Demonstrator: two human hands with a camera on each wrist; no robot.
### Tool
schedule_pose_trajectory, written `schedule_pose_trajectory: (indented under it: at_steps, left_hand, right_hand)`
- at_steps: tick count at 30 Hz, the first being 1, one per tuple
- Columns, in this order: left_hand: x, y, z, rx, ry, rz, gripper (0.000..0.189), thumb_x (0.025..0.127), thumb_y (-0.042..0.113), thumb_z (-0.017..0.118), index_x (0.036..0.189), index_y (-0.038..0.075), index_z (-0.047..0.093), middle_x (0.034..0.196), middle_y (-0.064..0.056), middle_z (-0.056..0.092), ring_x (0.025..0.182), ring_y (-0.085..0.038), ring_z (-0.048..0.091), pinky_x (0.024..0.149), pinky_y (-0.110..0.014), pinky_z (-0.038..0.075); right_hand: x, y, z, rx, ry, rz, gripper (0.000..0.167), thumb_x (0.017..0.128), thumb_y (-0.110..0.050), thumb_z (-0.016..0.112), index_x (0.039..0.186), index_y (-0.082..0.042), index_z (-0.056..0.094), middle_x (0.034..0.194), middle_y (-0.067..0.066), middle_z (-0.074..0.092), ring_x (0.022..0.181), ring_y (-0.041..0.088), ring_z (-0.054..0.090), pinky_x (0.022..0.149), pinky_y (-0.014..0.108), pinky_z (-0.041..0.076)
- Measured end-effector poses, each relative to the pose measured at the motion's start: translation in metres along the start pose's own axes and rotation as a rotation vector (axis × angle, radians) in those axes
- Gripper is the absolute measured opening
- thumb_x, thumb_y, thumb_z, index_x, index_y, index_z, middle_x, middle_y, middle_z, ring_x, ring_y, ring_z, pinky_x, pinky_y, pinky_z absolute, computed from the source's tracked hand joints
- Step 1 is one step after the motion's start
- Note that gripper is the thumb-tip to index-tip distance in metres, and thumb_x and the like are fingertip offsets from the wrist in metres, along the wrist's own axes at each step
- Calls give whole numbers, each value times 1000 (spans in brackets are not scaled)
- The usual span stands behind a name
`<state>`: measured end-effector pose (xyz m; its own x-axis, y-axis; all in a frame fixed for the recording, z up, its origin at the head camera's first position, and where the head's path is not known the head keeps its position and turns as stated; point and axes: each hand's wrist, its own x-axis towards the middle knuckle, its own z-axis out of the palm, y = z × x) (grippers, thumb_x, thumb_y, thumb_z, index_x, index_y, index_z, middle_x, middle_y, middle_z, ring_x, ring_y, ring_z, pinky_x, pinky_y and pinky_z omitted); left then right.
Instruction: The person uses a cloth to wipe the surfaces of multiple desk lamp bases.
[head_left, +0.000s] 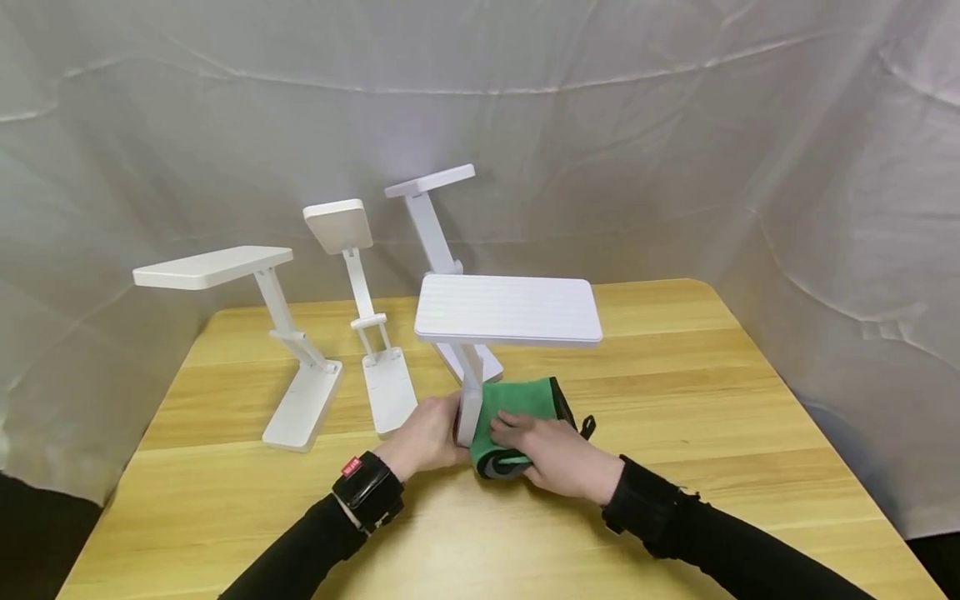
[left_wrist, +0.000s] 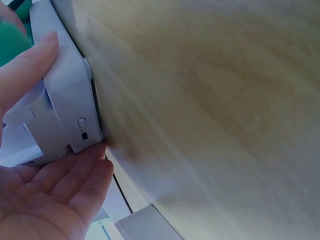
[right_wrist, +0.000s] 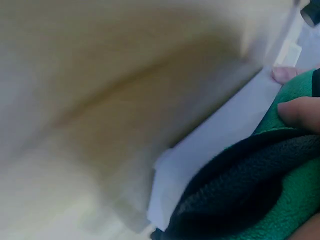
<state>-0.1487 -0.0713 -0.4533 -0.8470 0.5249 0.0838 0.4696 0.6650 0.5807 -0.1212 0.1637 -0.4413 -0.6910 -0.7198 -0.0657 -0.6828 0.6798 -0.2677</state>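
A white folding desk lamp [head_left: 506,308] stands at the table's middle, its flat head raised over both hands. My left hand [head_left: 429,435] holds its base from the left. In the left wrist view the thumb lies on top of the lamp base [left_wrist: 70,95], and the other fingers touch its end beside a small button and a port. My right hand [head_left: 561,457] grips a folded green cloth [head_left: 517,402] with black edging and a dark inner side. That cloth lies against the lamp's base, covering part of it in the right wrist view, where the base's side [right_wrist: 220,135] shows.
Three more white lamps stand behind and to the left: one at the far left [head_left: 300,408], one beside it [head_left: 390,387], and one at the back [head_left: 431,229]. The wooden table [head_left: 712,400] has a grey fabric backdrop [head_left: 600,167] around it.
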Motion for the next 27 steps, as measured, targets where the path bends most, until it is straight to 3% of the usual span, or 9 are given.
schedule_pose_trajectory:
  at_steps: [5,11,16,22,27]
  left_hand:
    - [0,0,1,-4,-20,-21,65,65,28,95,116,6,62,101,-9,74,90,-21,71,81,-35,60]
    - [0,0,1,-27,-40,-60,71,62,26,97,119,4,60,107,-13,74,94,-24,71,86,-40,60]
    - [0,1,0,-18,-38,-54,72,63,26,97,120,4,60,106,-12,74,93,-23,71,84,-39,61]
    - [0,3,0,-7,-7,-19,69,64,27,96,120,6,61,105,-10,75,94,-22,72,85,-39,61]
    - [-1,4,1,13,17,-10,61,64,22,94,115,8,62,100,-8,75,90,-22,72,82,-38,61]
  right_hand:
    - [-22,6,-1,-3,-13,-26,62,80,2,69,140,-13,61,150,9,56,140,29,52,96,44,59]
    - [-35,17,-8,21,30,36,55,82,4,66,136,-10,64,144,14,60,134,32,57,97,46,58]
    - [-19,13,-8,-1,27,70,51,87,-3,68,138,-4,60,144,20,58,131,35,59,86,44,61]
    - [9,2,-4,14,10,57,53,90,-8,71,142,-5,57,150,18,54,138,36,52,101,49,55]
    - [8,-6,1,4,15,-13,57,86,-2,71,141,-7,58,150,16,54,140,37,50,101,52,55]
